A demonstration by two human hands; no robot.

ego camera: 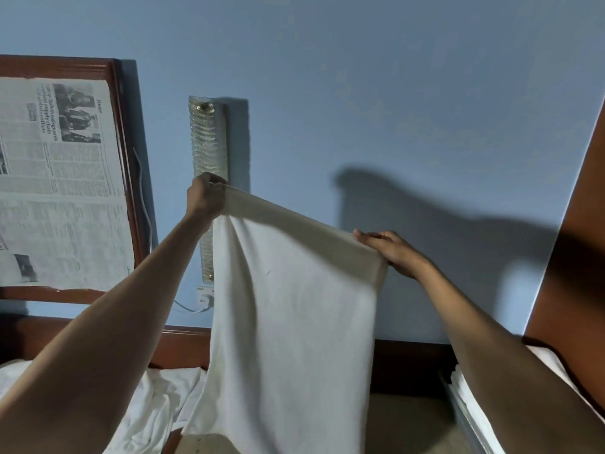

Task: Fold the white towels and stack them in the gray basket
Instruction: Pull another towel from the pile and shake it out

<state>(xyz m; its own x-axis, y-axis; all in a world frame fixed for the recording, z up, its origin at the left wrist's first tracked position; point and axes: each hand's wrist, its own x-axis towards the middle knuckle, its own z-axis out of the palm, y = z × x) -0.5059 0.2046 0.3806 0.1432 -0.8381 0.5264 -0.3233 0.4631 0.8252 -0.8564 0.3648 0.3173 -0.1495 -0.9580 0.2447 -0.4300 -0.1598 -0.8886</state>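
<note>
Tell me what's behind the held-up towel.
Behind the towel stand the blue wall, the long wall light at its left edge, and a dark wooden rail. Whatever lies on the rail's middle stretch is covered.

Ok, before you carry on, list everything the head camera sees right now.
held towel: one, white, hanging between both hands, centre
unfolded towels: heap, count unclear, white, lower left
folded towels: stack, white, in the basket, lower right
basket: one, gray, lower right, mostly hidden
newspaper: one sheet, grey-white, in the frame, left
frame: one, brown wood, left
wall light: one, clear glass, on the blue wall
socket: one, white, below the light
left hand: one, grip on towel's upper left corner
right hand: one, grip on upper right corner
</note>
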